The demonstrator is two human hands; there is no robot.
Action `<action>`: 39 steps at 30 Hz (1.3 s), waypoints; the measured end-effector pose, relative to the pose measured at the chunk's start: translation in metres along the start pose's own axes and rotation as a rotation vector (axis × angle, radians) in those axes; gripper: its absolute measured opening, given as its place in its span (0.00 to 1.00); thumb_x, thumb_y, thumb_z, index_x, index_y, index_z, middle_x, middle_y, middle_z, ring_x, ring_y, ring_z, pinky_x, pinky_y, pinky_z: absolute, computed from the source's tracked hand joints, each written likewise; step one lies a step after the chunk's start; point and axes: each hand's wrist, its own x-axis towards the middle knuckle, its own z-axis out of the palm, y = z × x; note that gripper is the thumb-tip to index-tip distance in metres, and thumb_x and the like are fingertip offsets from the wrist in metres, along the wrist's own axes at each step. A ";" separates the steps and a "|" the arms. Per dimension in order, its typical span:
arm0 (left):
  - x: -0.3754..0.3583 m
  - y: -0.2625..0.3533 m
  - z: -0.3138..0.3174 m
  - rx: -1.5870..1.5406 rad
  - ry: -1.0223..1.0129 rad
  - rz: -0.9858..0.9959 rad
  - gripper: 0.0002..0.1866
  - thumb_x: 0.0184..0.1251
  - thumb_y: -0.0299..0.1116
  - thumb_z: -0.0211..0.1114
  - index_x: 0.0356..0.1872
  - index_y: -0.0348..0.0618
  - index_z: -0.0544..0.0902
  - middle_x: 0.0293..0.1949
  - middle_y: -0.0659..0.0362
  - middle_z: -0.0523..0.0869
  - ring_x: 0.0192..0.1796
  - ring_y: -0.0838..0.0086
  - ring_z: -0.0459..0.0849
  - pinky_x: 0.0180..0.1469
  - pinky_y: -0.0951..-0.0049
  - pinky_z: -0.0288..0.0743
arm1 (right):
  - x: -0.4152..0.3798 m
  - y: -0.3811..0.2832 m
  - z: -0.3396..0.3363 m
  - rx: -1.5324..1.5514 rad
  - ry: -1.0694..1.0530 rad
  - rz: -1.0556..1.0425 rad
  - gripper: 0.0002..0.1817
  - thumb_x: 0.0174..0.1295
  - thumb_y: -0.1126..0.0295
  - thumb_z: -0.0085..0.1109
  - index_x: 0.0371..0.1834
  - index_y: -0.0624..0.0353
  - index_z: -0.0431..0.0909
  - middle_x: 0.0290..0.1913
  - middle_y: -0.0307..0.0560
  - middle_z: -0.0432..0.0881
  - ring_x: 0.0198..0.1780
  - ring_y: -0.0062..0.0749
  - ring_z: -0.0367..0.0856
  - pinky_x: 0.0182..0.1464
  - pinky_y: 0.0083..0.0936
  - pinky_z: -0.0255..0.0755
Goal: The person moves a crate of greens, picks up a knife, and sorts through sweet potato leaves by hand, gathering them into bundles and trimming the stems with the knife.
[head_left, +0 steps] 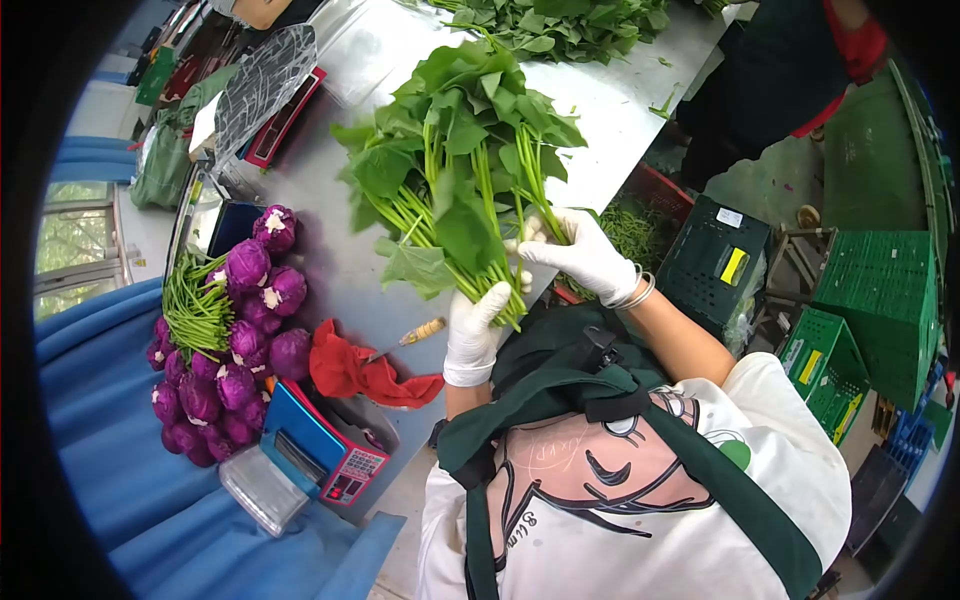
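Note:
A large bunch of leafy greens [465,150] with long pale-green stems is held up over the metal table. My left hand [473,335], in a white glove, is closed round the lower stem ends. My right hand [580,255], also gloved, pinches stems at the bunch's right side, with its fingers closed. Left of my left hand, a knife [420,332] with a light wooden handle lies on the table, its blade against a crumpled red cloth [350,365].
Purple cabbages [248,264] and a bundle of thin green stems [197,310] are heaped at the left, beside a weighing scale [320,440]. More greens [560,25] lie at the table's far end. Green crates [875,305] stand at the right. A person [770,75] stands at upper right.

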 end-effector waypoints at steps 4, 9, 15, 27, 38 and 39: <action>0.003 -0.002 0.013 -0.116 0.019 0.054 0.22 0.58 0.31 0.62 0.52 0.34 0.69 0.46 0.54 0.77 0.41 0.72 0.78 0.45 0.72 0.73 | -0.008 0.005 -0.003 -0.058 0.100 -0.108 0.08 0.57 0.72 0.58 0.34 0.64 0.71 0.26 0.41 0.78 0.26 0.21 0.76 0.31 0.19 0.72; 0.007 -0.007 0.017 0.006 0.033 0.060 0.20 0.58 0.32 0.61 0.49 0.34 0.70 0.43 0.55 0.78 0.41 0.72 0.77 0.44 0.73 0.71 | -0.012 0.009 -0.002 0.001 0.059 -0.109 0.10 0.55 0.72 0.60 0.37 0.62 0.72 0.33 0.39 0.78 0.31 0.18 0.76 0.35 0.16 0.71; 0.015 0.001 0.035 0.034 0.111 0.113 0.17 0.58 0.30 0.60 0.47 0.35 0.72 0.46 0.56 0.78 0.42 0.75 0.77 0.46 0.76 0.70 | -0.010 0.019 0.005 0.116 0.087 -0.167 0.09 0.58 0.69 0.57 0.40 0.60 0.71 0.38 0.38 0.76 0.38 0.16 0.72 0.43 0.16 0.68; 0.039 -0.003 0.021 -0.123 0.252 0.217 0.10 0.61 0.25 0.59 0.43 0.36 0.73 0.35 0.60 0.75 0.35 0.77 0.74 0.38 0.77 0.70 | -0.037 0.039 0.005 0.178 0.223 -0.061 0.10 0.66 0.61 0.45 0.43 0.55 0.67 0.29 0.30 0.66 0.20 0.10 0.56 0.21 0.09 0.49; 0.029 -0.003 0.030 0.188 0.229 0.265 0.14 0.57 0.19 0.59 0.44 0.40 0.71 0.36 0.63 0.75 0.31 0.82 0.74 0.33 0.83 0.70 | 0.002 -0.013 -0.015 -0.373 0.435 -0.330 0.12 0.64 0.62 0.49 0.44 0.58 0.73 0.27 0.33 0.71 0.23 0.13 0.65 0.26 0.12 0.60; 0.029 -0.005 0.031 0.225 0.208 0.255 0.14 0.57 0.20 0.59 0.44 0.39 0.71 0.36 0.63 0.75 0.31 0.82 0.74 0.33 0.83 0.70 | 0.009 -0.020 -0.002 -0.346 0.384 -0.305 0.13 0.62 0.61 0.53 0.44 0.56 0.73 0.28 0.33 0.72 0.26 0.14 0.66 0.28 0.13 0.62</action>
